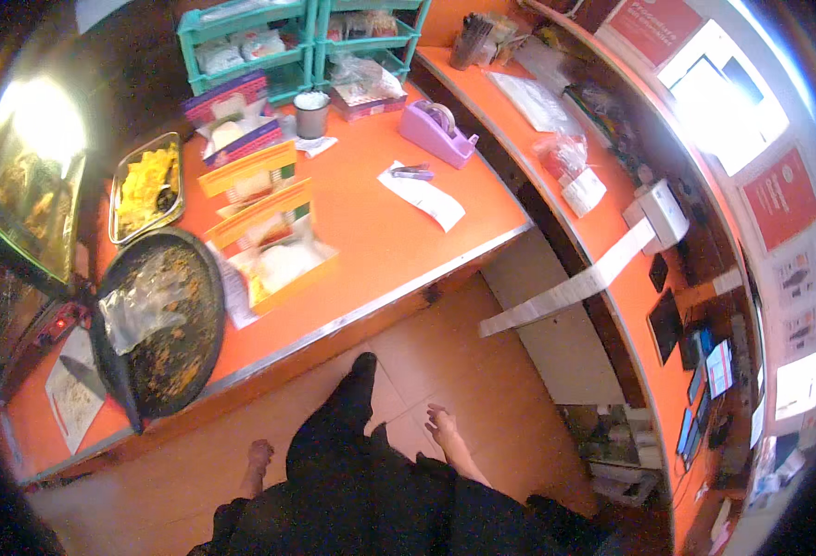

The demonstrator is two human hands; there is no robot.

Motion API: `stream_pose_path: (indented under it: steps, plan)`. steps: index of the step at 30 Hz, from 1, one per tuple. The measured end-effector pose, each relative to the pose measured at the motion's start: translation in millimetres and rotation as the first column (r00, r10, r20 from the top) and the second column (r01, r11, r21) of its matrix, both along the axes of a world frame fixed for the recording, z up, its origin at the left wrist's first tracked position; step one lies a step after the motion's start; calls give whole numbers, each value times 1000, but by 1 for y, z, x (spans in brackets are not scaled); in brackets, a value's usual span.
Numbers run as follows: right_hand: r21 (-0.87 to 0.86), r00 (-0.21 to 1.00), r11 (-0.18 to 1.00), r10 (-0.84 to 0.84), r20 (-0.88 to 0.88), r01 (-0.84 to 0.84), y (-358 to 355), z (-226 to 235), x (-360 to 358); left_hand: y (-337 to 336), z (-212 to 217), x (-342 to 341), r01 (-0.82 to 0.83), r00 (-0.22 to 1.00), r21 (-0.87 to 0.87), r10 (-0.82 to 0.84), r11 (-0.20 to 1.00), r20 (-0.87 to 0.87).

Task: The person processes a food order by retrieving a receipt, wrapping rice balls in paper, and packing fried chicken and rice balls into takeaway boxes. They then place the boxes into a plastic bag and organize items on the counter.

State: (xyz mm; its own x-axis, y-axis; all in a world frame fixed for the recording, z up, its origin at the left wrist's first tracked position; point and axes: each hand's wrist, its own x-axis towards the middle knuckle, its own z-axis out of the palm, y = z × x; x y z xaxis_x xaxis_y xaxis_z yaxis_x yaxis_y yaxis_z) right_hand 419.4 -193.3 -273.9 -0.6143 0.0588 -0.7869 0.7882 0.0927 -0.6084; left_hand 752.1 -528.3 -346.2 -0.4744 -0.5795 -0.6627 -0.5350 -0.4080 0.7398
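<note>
My left hand (259, 455) hangs low beside my dark clothing, below the counter's front edge; its fingers look loosely bent and slightly apart, with nothing visible in them. On the other side, my right hand (441, 425) is held over the tiled floor, fingers apart, holding nothing. Neither touches the orange counter (361, 250). Nearest to the left hand on that counter is a round dark pan (206, 343) with brown crumbs and a clear plastic glove (139, 310) in it. Beside it stand two open orange packages (283, 259) with white contents.
A glass dish (116, 222) of yellow food, a knife (83, 375) on white paper, a purple tape dispenser (440, 134), a stapler (412, 172) on a paper slip and teal drawers (310, 56) are on the counter. From a printer (663, 218) at right, a long paper strip (565, 292) overhangs the floor.
</note>
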Motion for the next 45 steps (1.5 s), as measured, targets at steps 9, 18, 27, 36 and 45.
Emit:
stream_pose_path:
  steps: [9, 18, 27, 36, 45]
  plan:
    - [318, 942, 889, 335, 39, -329, 77, 24, -183, 33, 52, -205, 74, 993, 43, -70, 996, -92]
    - [346, 612, 530, 766, 196, -774, 94, 12, -352, 161, 116, -239, -484, 870, 84, 469, 871, 151]
    - [405, 324, 283, 945, 36, -870, -39, -14, -433, 319, 116, -164, -897, 441, 103, 874, 429, 204]
    - [288, -280, -248, 957, -76, -925, -328, -50, -156, 424, 65, -85, -925, -305, 189, 942, -328, 142]
    - [257, -770, -731, 629, -106, -632, -497, -28, 246, 319, -5, 169, -812, -565, 172, 825, -558, 10]
